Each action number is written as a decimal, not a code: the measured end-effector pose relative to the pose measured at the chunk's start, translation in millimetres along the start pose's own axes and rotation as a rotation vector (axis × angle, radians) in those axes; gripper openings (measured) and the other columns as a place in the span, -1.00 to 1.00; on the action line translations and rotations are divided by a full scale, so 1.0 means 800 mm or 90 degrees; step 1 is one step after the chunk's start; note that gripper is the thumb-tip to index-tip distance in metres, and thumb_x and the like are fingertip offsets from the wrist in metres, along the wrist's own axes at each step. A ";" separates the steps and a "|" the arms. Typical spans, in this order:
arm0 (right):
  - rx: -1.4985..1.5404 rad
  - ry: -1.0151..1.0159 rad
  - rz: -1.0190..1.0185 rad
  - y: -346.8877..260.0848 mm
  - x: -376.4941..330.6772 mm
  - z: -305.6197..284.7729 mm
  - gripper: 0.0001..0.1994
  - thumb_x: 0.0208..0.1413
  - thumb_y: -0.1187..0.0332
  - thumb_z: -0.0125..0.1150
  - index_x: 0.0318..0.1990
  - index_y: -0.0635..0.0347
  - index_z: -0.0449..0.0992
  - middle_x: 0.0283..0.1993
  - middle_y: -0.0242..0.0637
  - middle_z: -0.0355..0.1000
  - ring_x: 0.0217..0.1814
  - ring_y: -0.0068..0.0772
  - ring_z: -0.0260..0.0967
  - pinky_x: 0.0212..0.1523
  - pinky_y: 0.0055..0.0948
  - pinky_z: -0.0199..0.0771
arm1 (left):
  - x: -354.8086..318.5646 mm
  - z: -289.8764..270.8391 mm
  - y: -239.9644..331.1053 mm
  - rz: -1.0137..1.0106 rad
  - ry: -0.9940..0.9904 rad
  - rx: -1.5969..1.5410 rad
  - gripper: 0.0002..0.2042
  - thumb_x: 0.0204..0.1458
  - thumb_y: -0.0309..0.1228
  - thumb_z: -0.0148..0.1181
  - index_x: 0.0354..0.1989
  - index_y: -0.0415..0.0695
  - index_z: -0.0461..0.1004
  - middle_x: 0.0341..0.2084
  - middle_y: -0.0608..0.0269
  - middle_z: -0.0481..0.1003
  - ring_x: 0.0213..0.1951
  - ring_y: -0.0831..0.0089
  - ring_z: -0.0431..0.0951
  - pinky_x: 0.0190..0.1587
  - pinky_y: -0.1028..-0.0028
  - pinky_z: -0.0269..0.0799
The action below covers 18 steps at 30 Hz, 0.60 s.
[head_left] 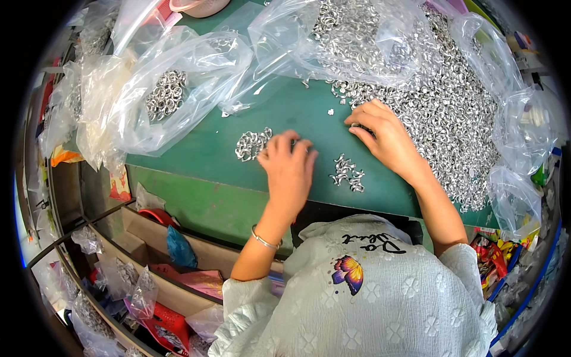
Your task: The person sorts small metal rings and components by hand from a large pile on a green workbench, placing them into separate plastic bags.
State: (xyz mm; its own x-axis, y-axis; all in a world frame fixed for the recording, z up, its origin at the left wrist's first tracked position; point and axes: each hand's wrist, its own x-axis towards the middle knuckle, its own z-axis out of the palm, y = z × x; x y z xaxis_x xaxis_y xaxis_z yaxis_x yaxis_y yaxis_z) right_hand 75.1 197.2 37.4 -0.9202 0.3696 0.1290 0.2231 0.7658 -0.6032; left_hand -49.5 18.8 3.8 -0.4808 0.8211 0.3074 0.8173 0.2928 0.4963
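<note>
Broadly spread over the flat green work table: a wide heap of small silvery metal ring parts, filling the table's right side and running under a crumpled clear plastic sheet at the far edge. Toward the table's far left, a clear plastic bag with a clump of the same silvery rings inside. Near the table's middle, just left of the left hand, a small sorted cluster of rings; between the two hands and nearer the front edge, a still smaller cluster of rings. Left hand lying palm down on the table, fingers curled loosely together over something too small to make out, so grip hard to judge; thin silver bangle on the wrist. Right hand reaching to the heap's near edge, fingertips bent down and pinched close on a few rings, though whether any ring is actually clamped cannot be told. Best handled, by the look of it, with light fingertip pulls of only a few pieces, wrists kept low and resting, small clusters kept well apart from the heap.
</note>
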 end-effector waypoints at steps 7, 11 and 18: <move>-0.097 0.097 -0.039 0.004 0.062 0.030 -0.69 0.06 0.45 0.19 -0.02 0.31 0.43 -0.04 -0.12 0.43 0.06 -0.06 0.33 0.12 -0.20 0.27 | 0.006 -0.002 -0.019 -0.075 0.105 0.077 -0.83 -0.06 -0.53 0.26 -0.27 -0.13 0.47 -0.15 0.21 0.36 -0.05 0.25 0.35 -0.02 0.23 0.09; -0.333 0.101 -0.106 0.011 0.100 0.075 -0.62 0.08 0.39 0.15 0.05 0.37 0.38 0.07 -0.05 0.38 0.19 -0.04 0.27 0.24 -0.09 0.18 | 0.007 0.000 -0.013 -0.106 0.080 0.054 -0.78 -0.04 -0.54 0.25 -0.19 -0.14 0.47 -0.12 0.22 0.37 -0.03 0.24 0.35 0.04 0.21 0.08; 0.078 -0.042 -0.086 -0.002 0.034 0.044 -0.59 0.09 0.47 0.13 0.14 0.27 0.37 0.24 -0.10 0.29 0.40 -0.06 0.06 0.35 -0.16 0.08 | 0.008 -0.015 -0.042 -0.029 0.024 0.144 -0.74 -0.01 -0.56 0.19 -0.10 -0.18 0.49 -0.03 0.23 0.41 0.06 0.23 0.35 0.08 0.19 0.08</move>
State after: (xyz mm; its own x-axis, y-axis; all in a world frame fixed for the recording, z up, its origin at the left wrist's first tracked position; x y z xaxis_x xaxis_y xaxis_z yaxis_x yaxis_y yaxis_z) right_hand 38.0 187.6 14.5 -0.9593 0.2287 0.1655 0.0589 0.7353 -0.6752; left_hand -84.0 8.6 -1.4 -0.5271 0.7871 0.3204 0.8425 0.4350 0.3177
